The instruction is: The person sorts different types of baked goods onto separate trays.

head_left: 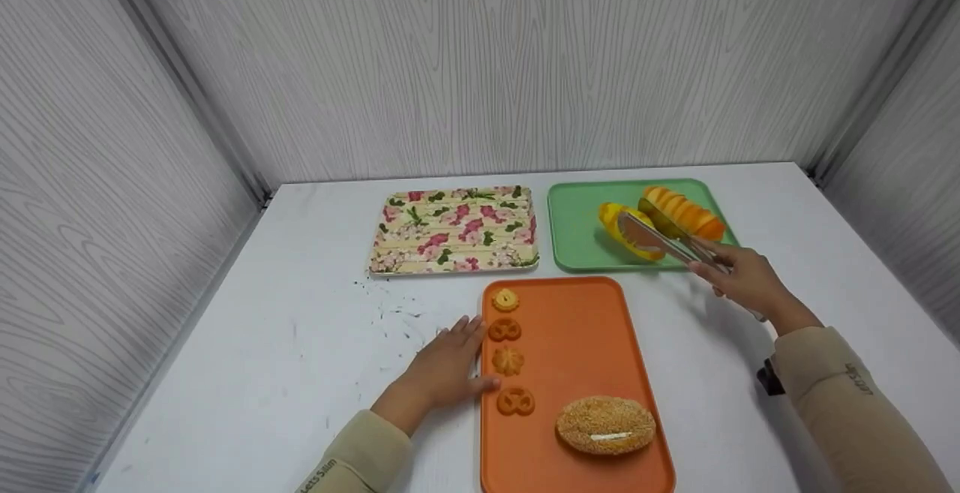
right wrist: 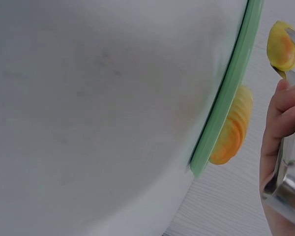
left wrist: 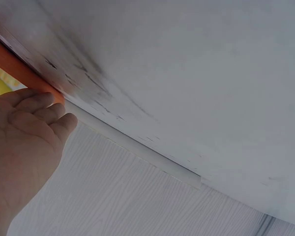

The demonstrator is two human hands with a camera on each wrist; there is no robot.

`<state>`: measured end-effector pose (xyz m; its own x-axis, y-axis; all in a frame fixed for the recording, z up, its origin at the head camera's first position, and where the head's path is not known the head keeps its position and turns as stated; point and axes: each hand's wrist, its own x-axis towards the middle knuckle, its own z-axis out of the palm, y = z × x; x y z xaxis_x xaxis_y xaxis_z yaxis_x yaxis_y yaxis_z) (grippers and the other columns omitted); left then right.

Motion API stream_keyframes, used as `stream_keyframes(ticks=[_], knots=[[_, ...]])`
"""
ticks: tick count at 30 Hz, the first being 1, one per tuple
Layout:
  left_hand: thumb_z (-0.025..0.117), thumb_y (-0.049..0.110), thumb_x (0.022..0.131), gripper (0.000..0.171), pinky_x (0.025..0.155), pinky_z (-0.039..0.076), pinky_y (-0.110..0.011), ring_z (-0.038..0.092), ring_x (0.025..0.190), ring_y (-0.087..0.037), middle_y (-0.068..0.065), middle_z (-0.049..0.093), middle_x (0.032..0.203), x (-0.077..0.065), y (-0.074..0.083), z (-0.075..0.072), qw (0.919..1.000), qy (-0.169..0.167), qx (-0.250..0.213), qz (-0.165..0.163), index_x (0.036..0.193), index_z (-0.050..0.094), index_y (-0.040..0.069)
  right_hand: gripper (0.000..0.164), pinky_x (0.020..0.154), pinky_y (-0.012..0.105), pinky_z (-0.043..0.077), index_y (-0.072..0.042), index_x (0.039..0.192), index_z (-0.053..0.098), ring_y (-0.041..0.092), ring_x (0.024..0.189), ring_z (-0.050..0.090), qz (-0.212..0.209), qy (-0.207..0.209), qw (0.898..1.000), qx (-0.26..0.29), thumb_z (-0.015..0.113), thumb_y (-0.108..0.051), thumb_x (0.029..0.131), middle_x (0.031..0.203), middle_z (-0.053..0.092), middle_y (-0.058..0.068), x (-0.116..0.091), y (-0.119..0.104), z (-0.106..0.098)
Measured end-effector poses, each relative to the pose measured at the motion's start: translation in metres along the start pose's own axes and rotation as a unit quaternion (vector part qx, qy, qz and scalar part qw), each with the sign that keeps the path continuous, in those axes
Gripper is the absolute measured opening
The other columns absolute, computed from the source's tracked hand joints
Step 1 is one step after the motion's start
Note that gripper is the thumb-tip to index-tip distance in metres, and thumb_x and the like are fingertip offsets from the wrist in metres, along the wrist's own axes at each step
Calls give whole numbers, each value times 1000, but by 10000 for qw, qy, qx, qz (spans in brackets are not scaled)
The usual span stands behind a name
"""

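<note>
Evidently the yellow bread (right wrist: 282,48) is clasped at the far end of the metal tongs (head_left: 681,250), raised above the front part of the green tray (head_left: 574,229). Its long axis slants from back left to front right, roughly along the tongs, which point forward and left. The bread lies ahead and to the left of the right hand (head_left: 745,274), whose grip is curled round the tongs' arms and does not touch the bread itself. The tongs cover its middle in the head view; the right wrist view cuts off part of the hand and tongs. Just behind the bread rests a sliced orange loaf (head_left: 688,215), its near end partly hidden by the tongs.

The left hand (head_left: 442,365) has its fingers extended, its grip holding nothing, at the left rim of the orange tray (head_left: 574,343). Four small pastries and a sesame loaf (head_left: 606,422) lie there; the near edge is cropped. A floral tray (head_left: 461,230) sits farther back on the tabletop (head_left: 292,350).
</note>
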<state>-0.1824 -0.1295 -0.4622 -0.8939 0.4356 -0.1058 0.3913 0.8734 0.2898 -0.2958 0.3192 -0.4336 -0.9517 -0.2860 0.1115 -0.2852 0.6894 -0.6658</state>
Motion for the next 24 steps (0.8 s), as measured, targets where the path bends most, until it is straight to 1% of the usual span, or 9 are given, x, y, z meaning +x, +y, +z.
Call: stream_keyframes(ticks=[5,7,10,14,20,24], knots=[[57,55,89,88,112,21,-47,18,142,-30,-13,22,155,0,0,0,10000,-78,2,-1,149,26,-1,62,55,30,46,-9,146,38,28,59,58,39,93,9998,-188,54,-41,96,82,63,20,5,4,-2],[57,56,88,89,112,20,-47,18,142,-30,-13,21,155,0,-1,0,10000,-82,-23,-22,149,26,-1,63,55,31,46,-9,147,38,28,60,58,114,93,9997,-213,54,-42,96,88,64,23,7,5,-3],[57,56,89,88,112,20,-46,17,142,-30,-12,21,155,0,-1,1,9999,-79,-54,-47,149,25,0,65,57,33,47,-9,147,36,27,62,58,245,43,9994,-227,53,-44,95,102,62,28,8,7,-4],[56,56,89,88,112,20,-46,17,142,-29,-12,21,155,0,-1,1,10000,-65,-23,-65,149,25,0,69,59,34,47,-8,148,34,27,63,58,398,-52,9989,-244,52,-47,95,108,60,31,9,9,-5],[55,56,89,88,112,20,-46,17,142,-30,-13,20,156,1,-2,1,9999,-82,-44,-74,150,24,0,71,58,33,47,-7,148,34,26,64,58,550,-131,9979,-300,51,-50,94,106,60,29,11,13,-5],[55,57,89,89,112,20,-46,16,142,-29,-12,20,156,1,-2,3,9999,-103,-66,-72,150,24,1,71,57,33,47,-7,148,33,24,63,58,606,-179,9976,-267,51,-50,94,100,61,26,11,16,-4]])
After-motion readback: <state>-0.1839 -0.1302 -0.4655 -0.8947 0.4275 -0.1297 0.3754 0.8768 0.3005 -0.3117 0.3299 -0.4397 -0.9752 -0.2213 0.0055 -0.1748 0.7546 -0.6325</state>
